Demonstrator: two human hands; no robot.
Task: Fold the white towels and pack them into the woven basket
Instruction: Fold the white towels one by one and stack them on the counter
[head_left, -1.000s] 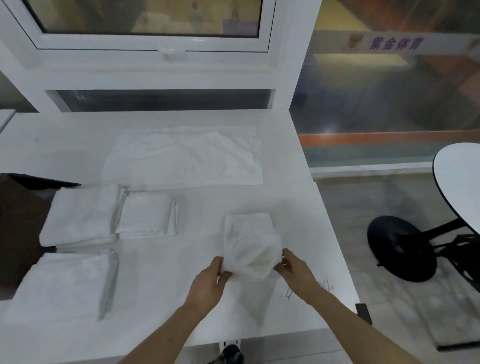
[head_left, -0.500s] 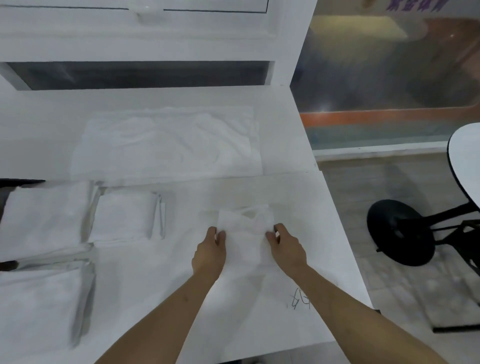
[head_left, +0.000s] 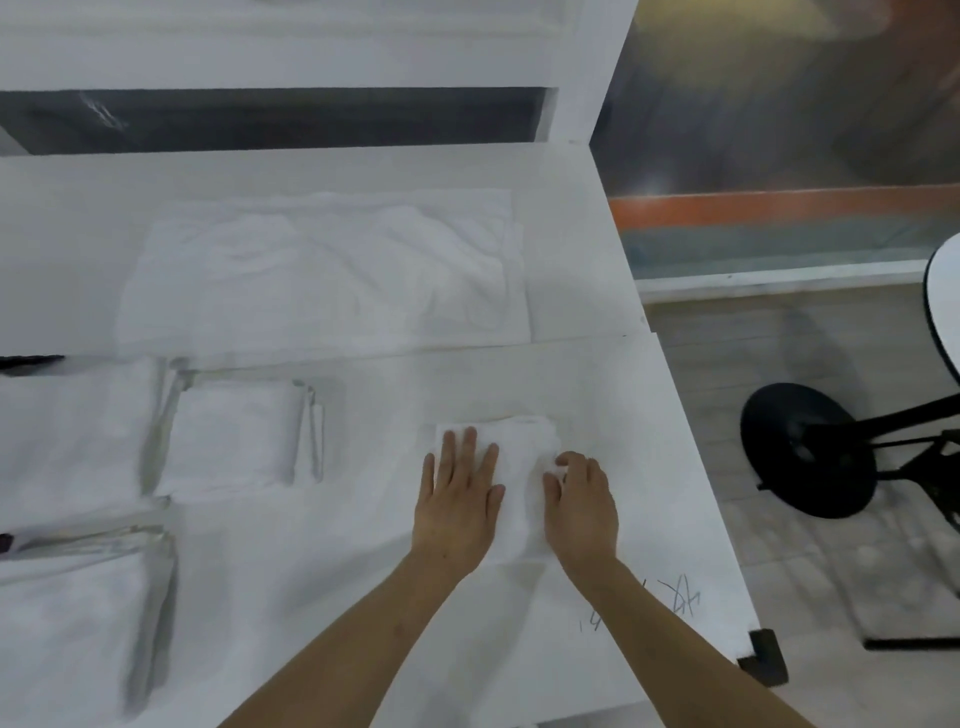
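I see what looks like a commercial room: white table (head_left: 597, 374) beside glass storefront panels (head_left: 779, 104), pedestal table base (head_left: 808, 449) on tiled floor.

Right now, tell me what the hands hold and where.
Nothing is lifted. The left hand presses flat on the small folded towel; the right hand curls its fingers on the towel's right edge.

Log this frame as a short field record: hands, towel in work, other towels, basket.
left hand: flat, fingers straight, pressing on small folded towel
right hand: fingers curled at the towel's right edge; grip unclear
folded stacks: one left of the hands, two more at the left edge
unfolded towel: spread flat at the far side of the table
basket: not in view
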